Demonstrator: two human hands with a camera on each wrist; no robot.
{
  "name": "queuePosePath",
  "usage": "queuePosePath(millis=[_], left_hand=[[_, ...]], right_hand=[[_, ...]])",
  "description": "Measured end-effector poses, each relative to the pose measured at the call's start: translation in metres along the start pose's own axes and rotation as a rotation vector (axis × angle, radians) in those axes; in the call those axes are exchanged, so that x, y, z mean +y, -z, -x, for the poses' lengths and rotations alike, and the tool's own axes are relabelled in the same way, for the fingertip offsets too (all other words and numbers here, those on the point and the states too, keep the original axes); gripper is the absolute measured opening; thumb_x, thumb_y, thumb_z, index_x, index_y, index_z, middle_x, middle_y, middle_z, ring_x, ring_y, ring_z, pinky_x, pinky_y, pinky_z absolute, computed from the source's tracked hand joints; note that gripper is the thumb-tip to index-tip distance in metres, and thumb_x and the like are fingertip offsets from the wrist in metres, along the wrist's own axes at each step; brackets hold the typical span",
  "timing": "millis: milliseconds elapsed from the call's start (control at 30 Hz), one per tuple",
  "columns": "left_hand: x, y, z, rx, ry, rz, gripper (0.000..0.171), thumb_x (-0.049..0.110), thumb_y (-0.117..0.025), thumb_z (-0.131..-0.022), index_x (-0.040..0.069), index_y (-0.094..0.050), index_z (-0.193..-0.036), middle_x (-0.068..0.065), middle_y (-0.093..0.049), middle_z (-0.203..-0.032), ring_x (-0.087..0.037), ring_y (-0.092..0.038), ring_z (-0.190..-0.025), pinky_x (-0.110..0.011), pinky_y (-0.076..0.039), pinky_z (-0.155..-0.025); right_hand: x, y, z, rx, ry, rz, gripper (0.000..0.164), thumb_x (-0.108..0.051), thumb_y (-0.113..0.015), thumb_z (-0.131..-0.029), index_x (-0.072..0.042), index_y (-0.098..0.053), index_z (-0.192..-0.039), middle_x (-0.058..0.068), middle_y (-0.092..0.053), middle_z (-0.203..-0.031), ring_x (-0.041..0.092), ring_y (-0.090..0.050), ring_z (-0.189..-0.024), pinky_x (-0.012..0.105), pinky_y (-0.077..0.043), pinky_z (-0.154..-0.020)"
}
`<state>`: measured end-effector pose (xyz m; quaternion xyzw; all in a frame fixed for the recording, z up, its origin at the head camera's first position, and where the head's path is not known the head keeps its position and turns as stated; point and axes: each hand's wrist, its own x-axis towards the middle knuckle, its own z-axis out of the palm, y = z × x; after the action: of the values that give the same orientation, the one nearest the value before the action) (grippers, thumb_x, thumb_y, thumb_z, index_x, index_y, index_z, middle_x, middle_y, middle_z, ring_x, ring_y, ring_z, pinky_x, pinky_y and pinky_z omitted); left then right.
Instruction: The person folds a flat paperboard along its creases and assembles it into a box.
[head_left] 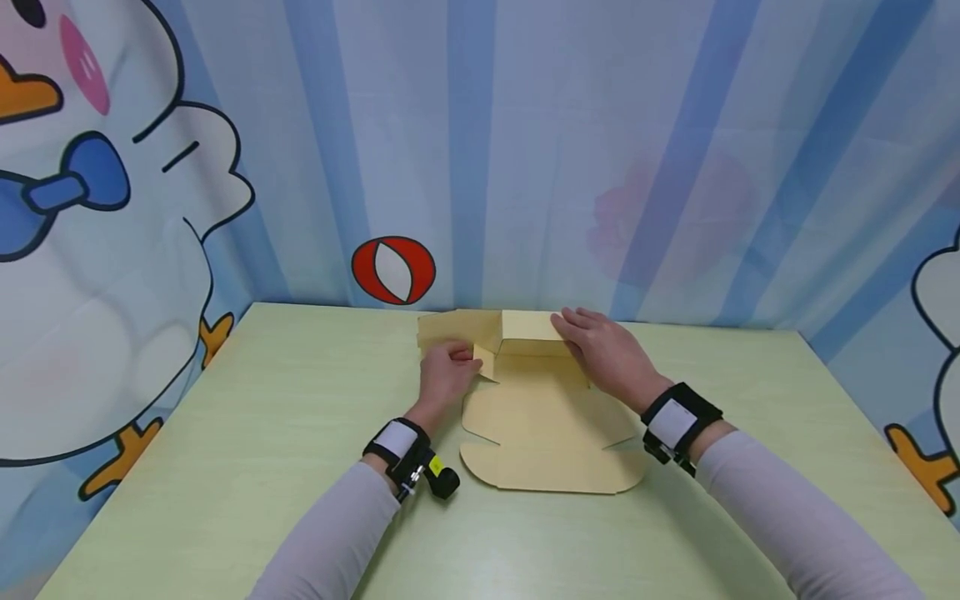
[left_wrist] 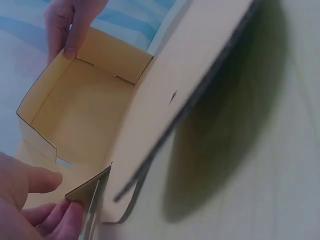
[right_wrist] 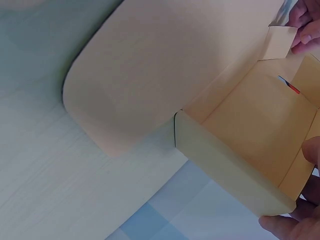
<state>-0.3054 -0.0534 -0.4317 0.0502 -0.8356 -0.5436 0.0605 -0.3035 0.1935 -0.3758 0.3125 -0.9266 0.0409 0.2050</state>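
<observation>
A partly folded tan cardboard box (head_left: 546, 417) lies toward the table's back edge, its long flap with rounded corners and slits spread toward me. My left hand (head_left: 447, 372) is at its left side, fingers curled at a small corner flap (right_wrist: 280, 42). In the left wrist view, the thumb and fingers (left_wrist: 65, 220) of that hand come round the flap's tip. My right hand (head_left: 607, 350) grips the back right corner, thumb inside the raised back wall (head_left: 534, 327) and fingers outside. The right side wall (right_wrist: 227, 162) stands up, while the left side panel (head_left: 457, 327) leans outward.
The pale green table (head_left: 300, 433) extends around the box. Behind it hangs a blue striped curtain (head_left: 517, 150) with a printed duck and a red ball. Each wrist wears a black strap; a small camera (head_left: 442, 479) sticks out from the left one.
</observation>
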Motion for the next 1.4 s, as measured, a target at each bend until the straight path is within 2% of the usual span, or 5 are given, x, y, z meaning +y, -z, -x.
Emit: queuePosePath(millis=[400,567,733,1067,1400], left_hand=[[0.005,-0.003,0.003,-0.062,-0.059,0.139,0.041,0.000,-0.074,-0.085,-0.003,-0.065,-0.125,-0.020,-0.071,-0.113,-0.031,-0.070,-0.104,-0.037,-0.059,-0.091],[0.005,-0.006,0.004,-0.087,-0.077,0.092,0.035,0.005,-0.072,-0.088,0.000,-0.068,-0.122,-0.017,-0.072,-0.111,-0.028,-0.070,-0.100,-0.033,-0.060,-0.086],[0.005,-0.006,0.006,-0.110,-0.165,0.028,0.028,0.007,-0.070,-0.090,-0.001,-0.072,-0.117,-0.019,-0.074,-0.107,-0.029,-0.070,-0.097,-0.034,-0.060,-0.082],[0.009,-0.011,0.006,-0.224,-0.231,-0.026,0.030,0.009,-0.064,-0.095,0.002,-0.068,-0.124,-0.017,-0.072,-0.116,-0.029,-0.069,-0.105,-0.034,-0.060,-0.086],[0.005,-0.016,0.006,-0.237,-0.410,-0.118,0.014,0.007,-0.064,-0.093,-0.004,-0.073,-0.094,-0.018,-0.073,-0.102,-0.027,-0.069,-0.092,-0.035,-0.058,-0.081]], right_hand=[[0.000,0.002,-0.001,0.001,0.007,-0.003,0.042,-0.008,-0.061,-0.096,-0.005,-0.058,-0.138,0.019,-0.060,-0.138,0.038,-0.059,-0.126,0.049,-0.050,-0.102],[-0.001,0.001,-0.001,-0.004,0.001,-0.009,0.042,-0.009,-0.061,-0.097,-0.005,-0.058,-0.138,0.019,-0.060,-0.138,0.038,-0.059,-0.126,0.049,-0.050,-0.103],[-0.002,0.002,-0.001,-0.016,-0.010,-0.005,0.042,-0.010,-0.061,-0.097,-0.006,-0.057,-0.138,0.019,-0.059,-0.138,0.038,-0.059,-0.127,0.049,-0.050,-0.103],[-0.002,0.002,0.000,-0.014,-0.014,0.002,0.042,-0.010,-0.062,-0.096,-0.006,-0.058,-0.138,0.019,-0.059,-0.138,0.038,-0.059,-0.127,0.049,-0.050,-0.102],[-0.001,0.000,0.000,0.003,-0.004,-0.003,0.042,-0.009,-0.062,-0.096,-0.005,-0.058,-0.137,0.020,-0.060,-0.137,0.039,-0.059,-0.126,0.050,-0.051,-0.101]])
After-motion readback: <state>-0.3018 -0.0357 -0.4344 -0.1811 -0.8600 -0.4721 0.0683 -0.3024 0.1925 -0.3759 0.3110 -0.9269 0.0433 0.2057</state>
